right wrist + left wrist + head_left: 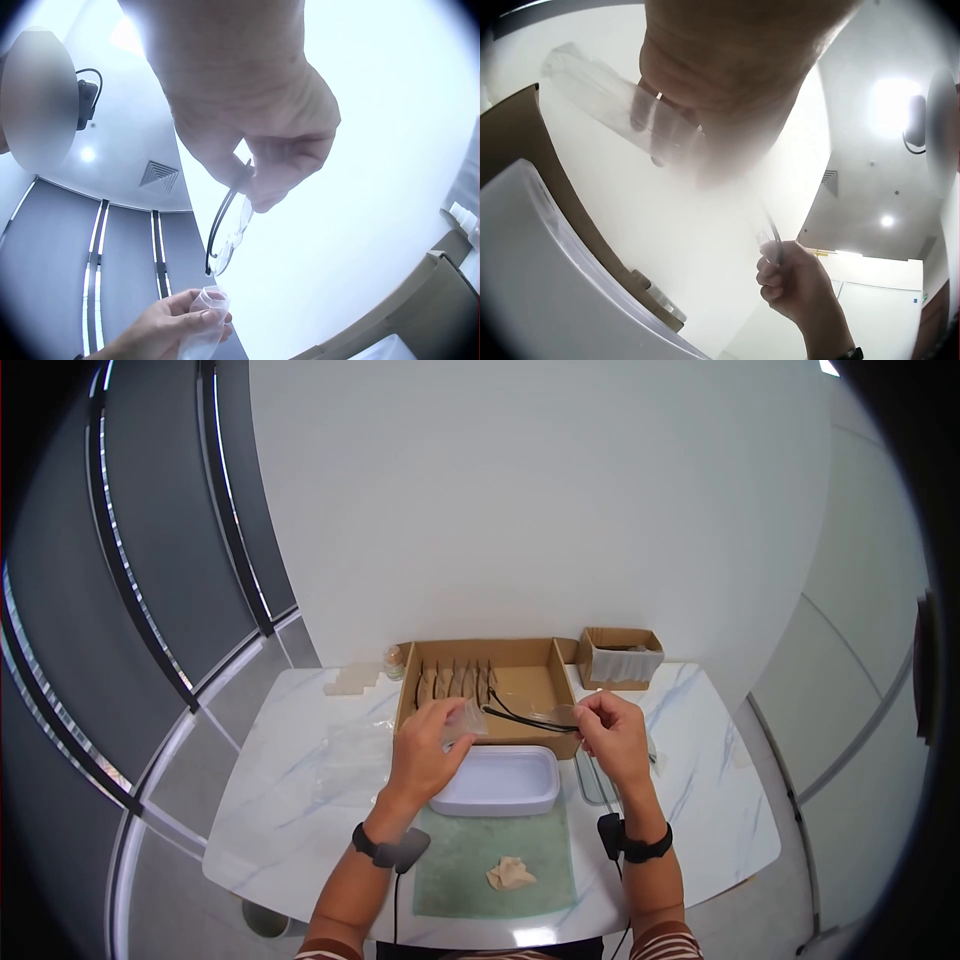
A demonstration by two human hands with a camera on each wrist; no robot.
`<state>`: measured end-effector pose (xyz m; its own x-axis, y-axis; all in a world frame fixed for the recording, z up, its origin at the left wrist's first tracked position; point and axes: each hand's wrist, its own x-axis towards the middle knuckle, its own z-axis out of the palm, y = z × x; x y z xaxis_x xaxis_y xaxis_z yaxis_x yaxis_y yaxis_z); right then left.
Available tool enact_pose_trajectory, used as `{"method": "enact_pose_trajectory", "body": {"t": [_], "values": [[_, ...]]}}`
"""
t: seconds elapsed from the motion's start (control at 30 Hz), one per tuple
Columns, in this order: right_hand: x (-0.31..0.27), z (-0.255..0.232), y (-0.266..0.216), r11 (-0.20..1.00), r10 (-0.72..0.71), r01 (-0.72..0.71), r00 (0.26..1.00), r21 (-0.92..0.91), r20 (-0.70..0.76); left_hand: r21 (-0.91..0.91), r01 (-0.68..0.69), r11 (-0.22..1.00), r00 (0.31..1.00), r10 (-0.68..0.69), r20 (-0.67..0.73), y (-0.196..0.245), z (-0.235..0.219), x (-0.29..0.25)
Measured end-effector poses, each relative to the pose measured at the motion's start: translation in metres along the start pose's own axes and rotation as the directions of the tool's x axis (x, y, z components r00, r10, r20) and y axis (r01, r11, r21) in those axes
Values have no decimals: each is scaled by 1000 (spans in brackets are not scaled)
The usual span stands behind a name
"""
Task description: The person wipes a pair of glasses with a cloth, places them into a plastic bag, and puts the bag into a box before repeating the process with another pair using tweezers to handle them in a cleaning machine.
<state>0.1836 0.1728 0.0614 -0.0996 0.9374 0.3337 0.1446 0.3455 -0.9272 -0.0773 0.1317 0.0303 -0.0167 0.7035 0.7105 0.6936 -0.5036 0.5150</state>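
In my left hand [425, 758] I hold a translucent plastic sleeve [467, 721], with fingers and thumb round it. The right wrist view shows the mouth of the sleeve [214, 298] wide and facing up. My right hand [617, 738] pinches a pair of eyeglasses [525, 721] with thin black temples and clear lenses. The temples point left toward the sleeve, and their tips [208, 271] are close above its mouth. Both hands are raised over the front of a cardboard box [565, 690]. In the left wrist view, the sleeve [604, 97] stretches beyond my fingers.
Several dark-edged items [455, 682] stand in a row inside the box. Before it sits a pale basin [495, 807] at the edge of a green cloth [450, 870] bearing a crumpled beige cloth [511, 873]. A small lined carton [620, 675] and glass jar [394, 663] stand behind; clear plastic [350, 765] lies left.
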Motion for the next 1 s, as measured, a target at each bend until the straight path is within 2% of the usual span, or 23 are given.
{"method": "enact_pose_trajectory", "body": {"t": [0.27,0.5,0.87,1.0], "values": [[6,-1,17,980,-93,88,996,-179,-15,19,-36,999,999,37,-27,-2,8,-2],[6,-1,17,976,-66,79,995,-204,73,29,-57,998,998,58,-16,-3,7,-2],[2,8,16,957,-74,104,990,-269,120,1,-178,984,977,177,115,2,12,-4],[-1,15,16,981,-69,94,987,-171,146,-56,-116,992,980,123,155,10,15,-7]]}}
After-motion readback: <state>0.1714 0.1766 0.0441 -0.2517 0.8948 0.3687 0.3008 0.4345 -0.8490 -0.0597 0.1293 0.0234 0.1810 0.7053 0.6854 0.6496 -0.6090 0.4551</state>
